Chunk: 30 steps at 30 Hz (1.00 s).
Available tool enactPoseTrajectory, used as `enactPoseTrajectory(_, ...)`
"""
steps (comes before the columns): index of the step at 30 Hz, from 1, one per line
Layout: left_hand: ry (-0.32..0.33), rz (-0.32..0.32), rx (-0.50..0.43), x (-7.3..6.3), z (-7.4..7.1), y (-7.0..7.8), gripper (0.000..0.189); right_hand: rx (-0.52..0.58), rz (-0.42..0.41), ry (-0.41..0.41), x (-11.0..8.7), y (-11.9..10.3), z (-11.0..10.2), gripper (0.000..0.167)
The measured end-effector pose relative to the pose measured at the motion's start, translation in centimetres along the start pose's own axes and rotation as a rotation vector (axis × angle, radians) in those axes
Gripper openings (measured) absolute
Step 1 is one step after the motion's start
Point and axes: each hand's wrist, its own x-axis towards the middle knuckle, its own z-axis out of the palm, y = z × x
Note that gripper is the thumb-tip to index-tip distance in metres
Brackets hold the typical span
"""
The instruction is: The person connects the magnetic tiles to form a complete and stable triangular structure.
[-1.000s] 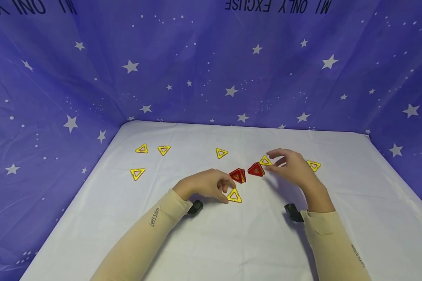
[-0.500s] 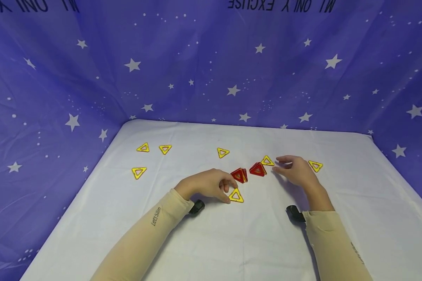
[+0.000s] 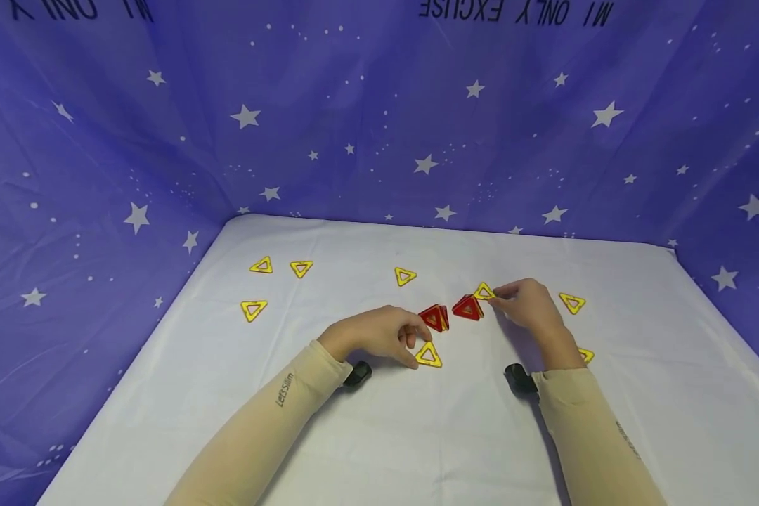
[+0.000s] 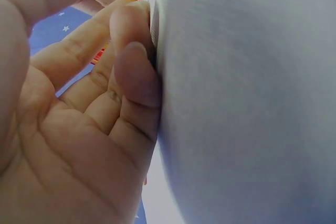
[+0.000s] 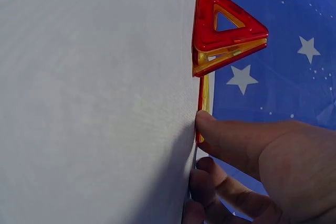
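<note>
Head view: left hand (image 3: 382,333) holds the near yellow triangle (image 3: 429,364) on the table (image 3: 379,436); right hand (image 3: 529,307) pinches the far yellow triangle (image 3: 479,292), touching or just beside a red pyramid (image 3: 460,310) that a hasty tug could pull apart. Upside-down backdrop (image 3: 379,119) print reads "ONLY EXCUSE"; left sleeve (image 3: 259,429) lettering starts "Lets".
</note>
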Motion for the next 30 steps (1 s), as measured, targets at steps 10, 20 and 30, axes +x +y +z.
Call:
enactPoseTrajectory(10,0.000,-0.012,0.010,0.0,0.1,0.2,0.040,0.050,0.021,0.041,-1.1,0.3,-0.6,0.039)
enactPoseTrajectory(20,0.008,-0.008,0.016,0.0,0.1,0.0,0.040,0.211,-0.144,0.176,-3.1,0.0,-2.7,0.039)
enactPoseTrajectory(30,-0.001,-0.007,0.007,0.1,0.1,-0.1,0.041,0.225,-0.326,-0.084,-4.8,-1.1,-3.6,0.030)
